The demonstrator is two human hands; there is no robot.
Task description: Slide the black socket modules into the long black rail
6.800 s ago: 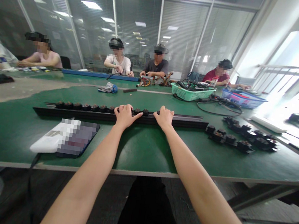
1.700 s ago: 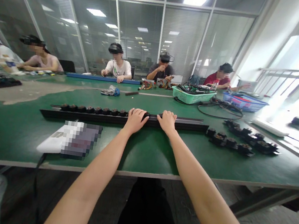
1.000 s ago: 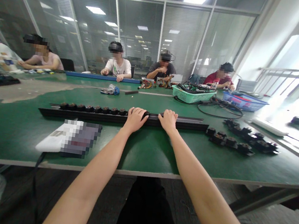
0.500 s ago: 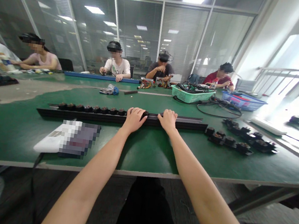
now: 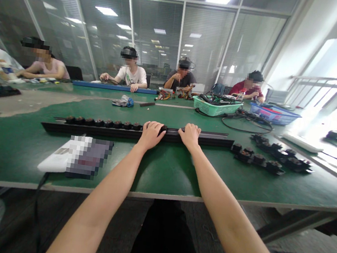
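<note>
A long black channel-shaped rail point(image 5: 113, 136) lies across the green table in front of me. Along its left part stands a row of several small black modules point(image 5: 89, 122) with brownish tops. My left hand point(image 5: 152, 134) is at the right end of that row, its fingers curled over a black module point(image 5: 163, 128) that shows beside the thumb. A short way right, my right hand point(image 5: 190, 135) rests on the rail with bent fingers around another small black module point(image 5: 183, 129), mostly hidden under them.
More black modules point(image 5: 258, 159) lie right of the rail. A white device point(image 5: 56, 158) is near the front left. Farther back are a crumpled cloth point(image 5: 123, 101), a green basket point(image 5: 215, 107), a blue basket point(image 5: 274, 114) and loops of black cable point(image 5: 248, 123). Several people sit opposite.
My right hand has shifted very slightly along the rail; my left hand looks still. Across the table, the person in white has moved one hand outward to the left.
</note>
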